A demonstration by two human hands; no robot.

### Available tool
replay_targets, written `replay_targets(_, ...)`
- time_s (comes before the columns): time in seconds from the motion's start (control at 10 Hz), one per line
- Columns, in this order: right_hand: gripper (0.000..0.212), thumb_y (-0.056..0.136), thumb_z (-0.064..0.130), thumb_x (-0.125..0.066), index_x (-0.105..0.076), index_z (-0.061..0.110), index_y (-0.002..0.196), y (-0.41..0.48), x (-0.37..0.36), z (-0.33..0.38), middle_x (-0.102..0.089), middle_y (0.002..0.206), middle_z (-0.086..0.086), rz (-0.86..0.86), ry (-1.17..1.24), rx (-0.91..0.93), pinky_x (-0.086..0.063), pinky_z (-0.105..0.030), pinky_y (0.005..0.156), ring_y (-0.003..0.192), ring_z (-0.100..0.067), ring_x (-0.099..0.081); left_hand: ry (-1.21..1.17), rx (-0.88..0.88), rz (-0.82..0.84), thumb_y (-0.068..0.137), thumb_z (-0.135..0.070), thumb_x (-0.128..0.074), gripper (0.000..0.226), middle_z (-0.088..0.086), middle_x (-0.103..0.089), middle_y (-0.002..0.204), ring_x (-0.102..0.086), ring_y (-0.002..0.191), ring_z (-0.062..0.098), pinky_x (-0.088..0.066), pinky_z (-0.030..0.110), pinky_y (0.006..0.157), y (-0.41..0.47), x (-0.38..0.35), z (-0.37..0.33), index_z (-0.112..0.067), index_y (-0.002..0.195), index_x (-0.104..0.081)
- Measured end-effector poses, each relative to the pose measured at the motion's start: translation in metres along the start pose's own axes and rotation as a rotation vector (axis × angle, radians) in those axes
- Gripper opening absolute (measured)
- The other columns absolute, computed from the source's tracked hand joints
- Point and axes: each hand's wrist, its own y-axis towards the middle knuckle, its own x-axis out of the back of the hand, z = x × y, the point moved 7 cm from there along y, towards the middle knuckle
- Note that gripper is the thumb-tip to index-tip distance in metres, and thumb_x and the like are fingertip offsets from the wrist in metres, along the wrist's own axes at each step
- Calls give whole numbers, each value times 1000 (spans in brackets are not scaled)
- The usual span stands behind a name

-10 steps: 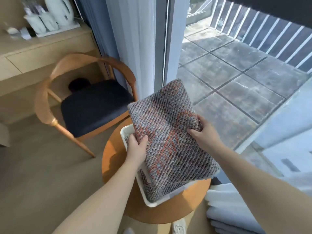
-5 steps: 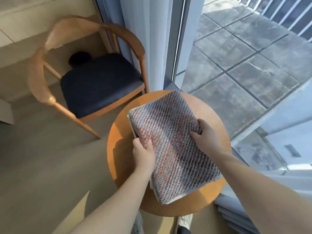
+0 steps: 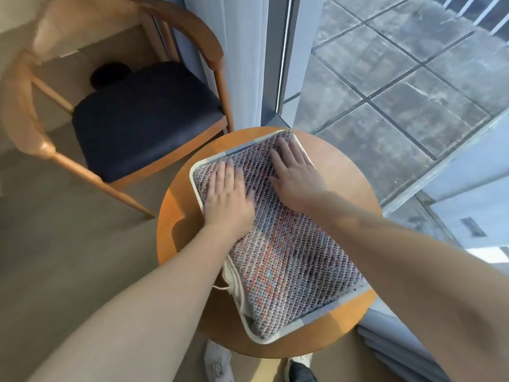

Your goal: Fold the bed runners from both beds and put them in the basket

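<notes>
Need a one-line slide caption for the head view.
Both hands, left hand and right hand, press flat on the folded bed runner lying in the white basket on a round wooden table.

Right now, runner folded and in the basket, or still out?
Folded and in: the bed runner lies layered within the white basket rim, left hand and right hand flat on top.

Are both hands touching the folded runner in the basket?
Touching. The head view shows the left hand and right hand lying flat, palms down, on the folded runner inside the white basket.
</notes>
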Motion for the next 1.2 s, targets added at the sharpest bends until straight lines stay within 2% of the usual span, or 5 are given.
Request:
replay_targets(0.2, 80, 96, 59, -21, -2, 6, 152, -3, -35, -9, 9, 160, -11, 133, -105, 9, 7, -39, 117, 146, -28, 14, 89, 12, 173, 96, -52, -9, 71, 17, 6, 159, 11, 145, 29, 9, 43, 117, -2, -30, -2, -7, 150, 0)
replay_targets(0.4, 77, 96, 59, -11, 7, 10, 152, -85, -45, -9, 21, 157, -9, 199, 5, -97, 14, -34, 113, 141, -20, 26, -170, -115, 238, 90, -61, -1, 77, 8, 3, 160, 15, 145, 20, 13, 39, 115, -102, -14, -48, -15, 152, -7)
replay_targets(0.7, 77, 90, 68, 5, 21, 16, 144, -161, -51, -11, 31, 152, -3, 256, 7, -184, 13, -35, 116, 138, -20, 34, -10, -174, 293, 90, -58, -4, 76, 10, 6, 159, 14, 145, 26, 11, 45, 116, -140, -29, -53, -13, 151, 1)
replay_targets(1.0, 77, 95, 61, -9, 15, 13, 149, -209, -11, -9, 29, 153, -5, 247, 90, -426, 16, -31, 114, 139, -17, 30, -26, -256, 317, 94, -58, -12, 77, 11, 13, 158, 17, 144, 23, 15, 41, 113, -137, -2, -51, -8, 150, 8)
replay_targets(1.2, 72, 97, 57, -21, -13, 11, 152, -231, 87, 0, -4, 160, -13, 116, 115, -514, -8, -38, 117, 147, -27, -2, -95, -296, 269, 95, -56, -14, 76, 10, 7, 160, 12, 146, 22, 14, 35, 112, -127, 87, -40, -7, 150, 3)
